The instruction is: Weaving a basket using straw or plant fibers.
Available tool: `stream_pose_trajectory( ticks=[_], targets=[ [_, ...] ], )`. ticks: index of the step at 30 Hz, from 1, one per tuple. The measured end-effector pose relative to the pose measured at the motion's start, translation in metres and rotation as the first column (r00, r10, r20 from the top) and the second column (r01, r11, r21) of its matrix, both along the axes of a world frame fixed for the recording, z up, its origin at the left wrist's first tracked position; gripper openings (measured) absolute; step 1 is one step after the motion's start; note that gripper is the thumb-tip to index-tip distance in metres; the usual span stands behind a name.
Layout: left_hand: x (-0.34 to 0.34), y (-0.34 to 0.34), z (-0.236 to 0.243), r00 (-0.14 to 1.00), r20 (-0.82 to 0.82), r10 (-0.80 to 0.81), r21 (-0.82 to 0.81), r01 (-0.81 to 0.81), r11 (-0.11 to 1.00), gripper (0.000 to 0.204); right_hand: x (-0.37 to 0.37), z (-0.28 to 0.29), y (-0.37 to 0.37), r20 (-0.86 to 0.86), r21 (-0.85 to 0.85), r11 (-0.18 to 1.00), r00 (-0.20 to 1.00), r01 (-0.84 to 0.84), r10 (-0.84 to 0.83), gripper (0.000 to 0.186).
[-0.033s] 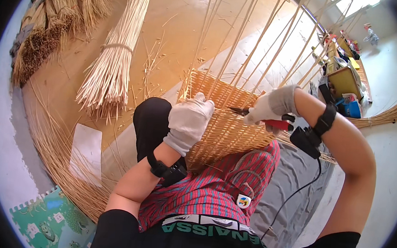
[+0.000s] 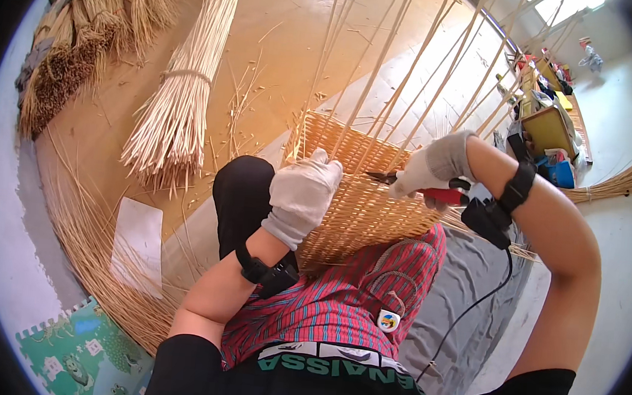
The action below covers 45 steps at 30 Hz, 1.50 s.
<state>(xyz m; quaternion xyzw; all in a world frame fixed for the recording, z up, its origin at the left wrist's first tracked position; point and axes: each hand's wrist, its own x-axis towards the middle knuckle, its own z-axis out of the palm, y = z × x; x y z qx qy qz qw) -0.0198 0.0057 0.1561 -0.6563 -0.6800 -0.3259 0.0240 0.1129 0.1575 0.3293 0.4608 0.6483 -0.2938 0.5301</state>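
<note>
Right grip (image 2: pixel 423 173) wraps red-handled pliers (image 2: pixel 446 196), lying crosswise, tips leftward; left grip (image 2: pixel 304 192) curls at basket (image 2: pixel 374 215), hold unclear.

Tall reeds (image 2: pixel 374 67) rising from a woven basket (image 2: pixel 374 209) fence off the frame's upper centre, while open passage runs over the floor (image 2: pixel 286 106) between them and a bound bundle (image 2: pixel 178 105), upper left.
</note>
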Motion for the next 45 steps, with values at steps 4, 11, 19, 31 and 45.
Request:
stream_pose_trajectory(
  ticks=[4,11,19,31,45],
  targets=[
    [0.001,0.000,-0.004,1.000,-0.015,0.016,-0.035,-0.016,0.999,0.014,-0.020,-0.003,0.009,0.137,-0.017,1.000,0.990,-0.009,0.011,0.057],
    [0.000,-0.001,-0.006,1.000,0.012,-0.002,-0.018,0.002,1.000,0.013,-0.008,-0.019,0.012,0.062,-0.101,0.995,0.998,0.002,0.004,0.055],
    [-0.004,-0.006,0.000,0.998,0.049,-0.050,-0.005,0.051,0.999,0.021,0.110,-0.026,-0.014,-0.467,-0.246,0.938,0.819,0.242,-0.334,0.045],
    [-0.096,-0.070,0.002,0.908,0.420,-0.003,-0.020,0.013,1.000,0.040,0.547,-0.338,-0.231,-0.681,-0.424,-0.327,-0.536,0.844,-0.500,0.015],
    [-0.233,-0.451,-0.253,-0.203,0.399,0.894,-0.886,-0.338,0.319,0.031,0.681,-0.432,-0.215,-0.375,0.395,0.440,0.579,0.806,-0.724,0.016]
  ],
)
